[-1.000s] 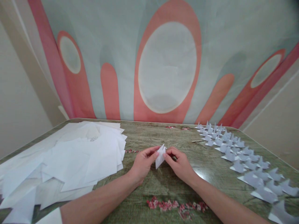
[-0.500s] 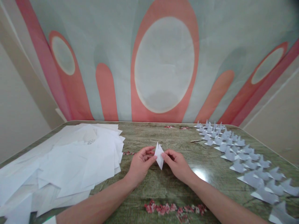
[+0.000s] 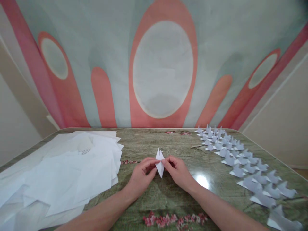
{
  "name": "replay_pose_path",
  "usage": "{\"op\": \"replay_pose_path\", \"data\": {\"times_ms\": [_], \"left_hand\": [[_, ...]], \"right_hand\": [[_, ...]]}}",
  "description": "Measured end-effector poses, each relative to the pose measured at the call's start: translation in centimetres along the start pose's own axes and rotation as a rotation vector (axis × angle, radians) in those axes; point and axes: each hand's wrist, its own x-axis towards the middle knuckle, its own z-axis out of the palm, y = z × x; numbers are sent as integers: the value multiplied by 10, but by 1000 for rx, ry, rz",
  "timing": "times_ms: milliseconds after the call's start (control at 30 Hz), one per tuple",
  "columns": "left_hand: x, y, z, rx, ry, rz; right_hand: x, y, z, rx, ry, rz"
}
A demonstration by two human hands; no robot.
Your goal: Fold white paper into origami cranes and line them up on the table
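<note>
A small white origami crane (image 3: 159, 167), folded narrow with pointed ends, is held upright above the middle of the table. My left hand (image 3: 143, 173) pinches its left side between thumb and fingers. On the other side my right hand (image 3: 176, 170) grips it, the thumb pressed on the front face. Two thin points stick up at the top, one with a small bent tip. The fingers hide part of its side edges.
Loose white paper sheets (image 3: 72, 173) lie heaped on the left of the wood-patterned table (image 3: 144, 141). Several finished paper cranes (image 3: 250, 183) stand in rows along the right side. A painted wall (image 3: 163, 70) rises behind the far edge.
The view has shifted slightly, so everything sits a little further left and lower. My left fingers have moved across the crane's front, and a small bent tip now shows at its top.
</note>
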Motion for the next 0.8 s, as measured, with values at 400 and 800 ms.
{"op": "replay_pose_path", "data": {"times_ms": [400,800], "left_hand": [[2,-1,1,6,-41,-14],[1,10,1,263,-184,-10]], "right_hand": [[-14,-3,-27,-404,-191,-295],[-22,5,-33,-800,-69,-738]]}}
